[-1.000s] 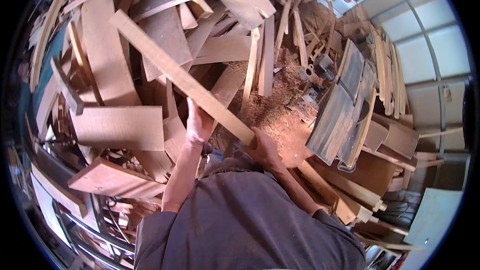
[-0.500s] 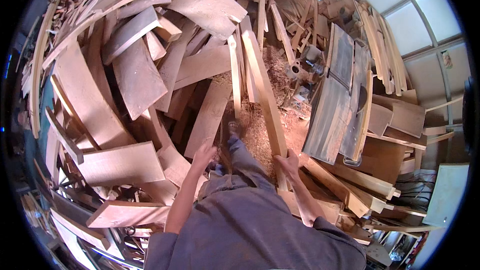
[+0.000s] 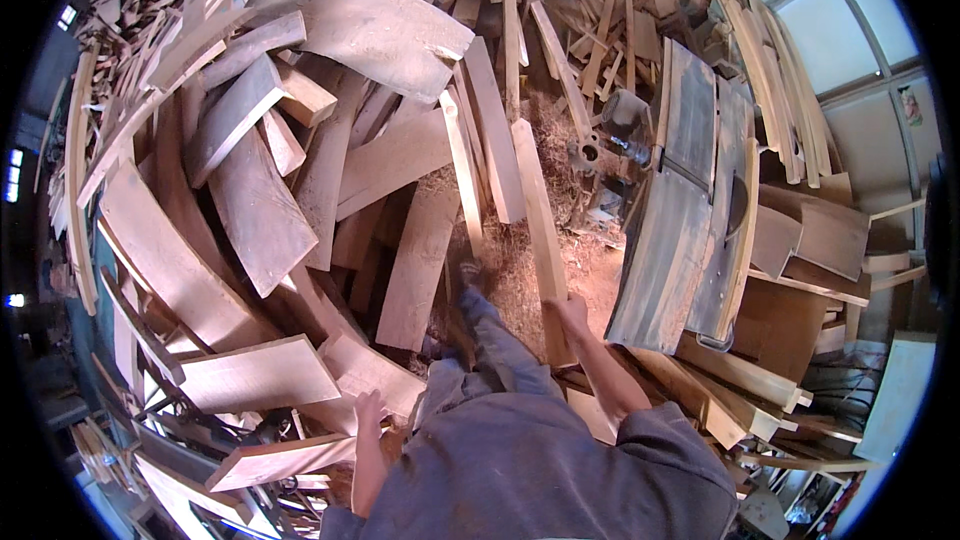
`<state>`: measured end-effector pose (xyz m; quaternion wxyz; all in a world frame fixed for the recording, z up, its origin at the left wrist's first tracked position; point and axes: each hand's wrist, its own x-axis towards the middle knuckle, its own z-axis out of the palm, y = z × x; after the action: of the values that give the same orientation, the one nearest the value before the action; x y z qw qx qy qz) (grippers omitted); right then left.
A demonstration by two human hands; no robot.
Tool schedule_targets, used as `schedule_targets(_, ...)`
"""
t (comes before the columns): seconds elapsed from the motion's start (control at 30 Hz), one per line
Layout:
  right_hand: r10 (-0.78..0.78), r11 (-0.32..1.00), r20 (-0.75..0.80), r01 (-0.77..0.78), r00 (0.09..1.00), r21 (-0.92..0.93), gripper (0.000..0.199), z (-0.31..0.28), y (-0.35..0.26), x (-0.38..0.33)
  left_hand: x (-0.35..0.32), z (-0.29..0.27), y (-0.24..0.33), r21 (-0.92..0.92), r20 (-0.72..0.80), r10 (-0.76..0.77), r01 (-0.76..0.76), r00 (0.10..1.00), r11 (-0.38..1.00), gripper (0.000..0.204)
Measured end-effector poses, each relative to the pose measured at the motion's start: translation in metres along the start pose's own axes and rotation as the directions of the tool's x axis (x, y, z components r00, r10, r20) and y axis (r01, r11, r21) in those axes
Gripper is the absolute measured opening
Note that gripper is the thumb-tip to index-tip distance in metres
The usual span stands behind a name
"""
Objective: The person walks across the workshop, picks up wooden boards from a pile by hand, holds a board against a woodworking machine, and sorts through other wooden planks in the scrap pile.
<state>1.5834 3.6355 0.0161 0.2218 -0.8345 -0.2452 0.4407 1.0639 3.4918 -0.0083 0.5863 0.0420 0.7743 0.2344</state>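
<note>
My right hand (image 3: 572,316) grips the near end of a long narrow wooden plank (image 3: 538,212) that runs away from me toward the sawdust pile (image 3: 520,270). My left hand (image 3: 368,410) hangs free at my side with its fingers apart, just above a flat board (image 3: 262,373) in the heap on the left. My leg and shoe (image 3: 470,280) step forward onto the sawdust between the two hands.
Stacked offcuts and curved boards (image 3: 250,190) fill the left and top. A grey metal saw table (image 3: 680,230) with a motor (image 3: 620,125) stands on the right. More planks (image 3: 760,380) lean by it, under windows (image 3: 830,20).
The plank has swung from crosswise in front of me to pointing straight ahead. My left hand has let go of it and dropped down to my side; the right hand keeps hold.
</note>
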Motion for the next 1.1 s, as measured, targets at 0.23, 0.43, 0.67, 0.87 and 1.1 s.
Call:
schedule_targets(0.23, -0.093, 0.983, 0.036, 0.086, 0.995, 0.163, 0.041, 0.015, -0.118, 0.054, -0.029, 0.035, 0.011, 0.053, 0.098, 0.168, -0.173, 0.981, 0.983, 0.025)
schedule_targets(0.43, -0.471, 0.88, -0.172, 0.449, 0.865, -0.152, 0.055, 0.012, -0.201, 0.124, -0.027, 0.026, -0.016, 0.159, 0.083, 0.144, -0.156, 0.986, 0.975, 0.026)
schedule_targets(0.67, -0.509, 0.717, 0.131, 0.503, 0.851, -0.482, 0.058, 0.027, -0.204, 0.027, 0.006, -0.015, -0.09, -0.116, -0.007, 0.069, -0.07, 0.998, 0.991, 0.013)
schedule_targets(0.87, -0.373, 0.571, 0.333, 0.497, 0.866, -0.653, 0.035, 0.061, -0.022, -0.005, -0.011, -0.012, -0.094, -0.034, 0.016, 0.128, -0.127, 0.992, 0.991, 0.028)
schedule_targets(1.1, -0.191, 0.587, 0.289, 0.346, 0.938, -0.732, 0.037, 0.056, 0.046, -0.075, -0.008, -0.035, -0.094, 0.146, 0.09, 0.257, -0.268, 0.962, 0.952, 0.03)
